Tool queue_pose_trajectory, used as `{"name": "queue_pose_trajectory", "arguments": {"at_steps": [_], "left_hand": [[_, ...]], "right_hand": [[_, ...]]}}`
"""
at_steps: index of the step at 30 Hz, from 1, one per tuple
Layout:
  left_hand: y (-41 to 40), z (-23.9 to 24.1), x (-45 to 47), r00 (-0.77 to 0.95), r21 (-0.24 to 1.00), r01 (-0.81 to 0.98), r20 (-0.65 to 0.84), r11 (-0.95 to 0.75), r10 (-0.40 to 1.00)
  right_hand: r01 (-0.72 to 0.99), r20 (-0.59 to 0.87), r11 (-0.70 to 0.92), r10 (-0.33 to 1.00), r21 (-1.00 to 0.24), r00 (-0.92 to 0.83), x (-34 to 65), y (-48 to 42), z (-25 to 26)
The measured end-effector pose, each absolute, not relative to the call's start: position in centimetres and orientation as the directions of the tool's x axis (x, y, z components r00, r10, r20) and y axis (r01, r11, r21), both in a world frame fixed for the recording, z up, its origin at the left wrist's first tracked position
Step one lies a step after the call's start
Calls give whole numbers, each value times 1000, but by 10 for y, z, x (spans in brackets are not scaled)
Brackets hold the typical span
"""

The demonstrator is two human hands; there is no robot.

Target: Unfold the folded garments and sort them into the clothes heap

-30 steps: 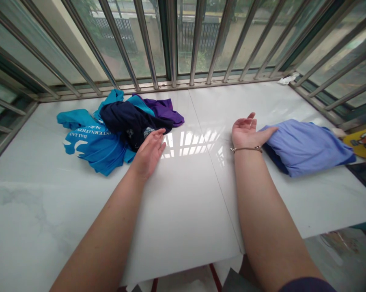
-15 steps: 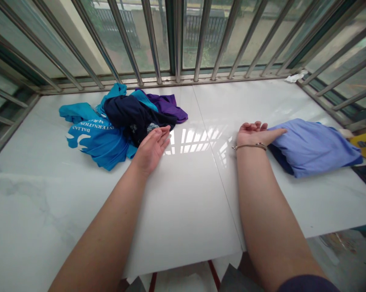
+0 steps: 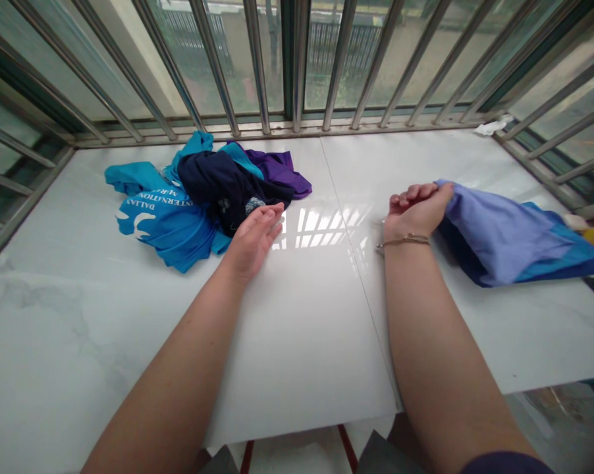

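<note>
- Right hand [image 3: 415, 209] at about 2 o'clock on the white counter [image 3: 297, 342], grip clenched on the near edge of a periwinkle garment [image 3: 499, 230] — edge lifted off the surface, fingers [image 3: 418, 192] curled over the fold.
- Periwinkle garment trailing away toward 3 o'clock, a brighter blue layer showing under its far end.
- Left hand [image 3: 255, 238] at about 11 o'clock, grip released, palm flat, fingertips just touching a pile of clothes [image 3: 203, 197].
- Pile made up of a turquoise printed shirt [image 3: 163, 220], a navy piece [image 3: 222, 184] on top, a purple piece [image 3: 280, 168] behind — all loose on the counter, none in any container.
- Metal window bars [image 3: 297, 66] at 12 o'clock.
- Thin bracelet [image 3: 403, 241] on the right wrist.
</note>
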State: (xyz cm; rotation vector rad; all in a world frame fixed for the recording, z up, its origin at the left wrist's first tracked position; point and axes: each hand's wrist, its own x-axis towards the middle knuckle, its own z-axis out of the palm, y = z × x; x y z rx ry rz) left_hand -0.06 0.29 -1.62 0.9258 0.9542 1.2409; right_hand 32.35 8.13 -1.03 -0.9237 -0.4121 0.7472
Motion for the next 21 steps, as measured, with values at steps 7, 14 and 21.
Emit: {"name": "queue_pose_trajectory", "arguments": {"at_steps": [7, 14, 21], "left_hand": [[3, -13, -1, 92, 925, -362, -86, 114, 992], [5, -16, 1, 121, 924, -363, -84, 123, 989], [2, -12, 2, 170, 931, -330, -103, 156, 980]], "right_hand": [[-497, -19, -135, 973, -857, -231, 284, 50, 7], [-195, -156, -367, 738, -910, -657, 278, 42, 1], [-424, -80, -288, 892, -859, -444, 273, 50, 5]]}}
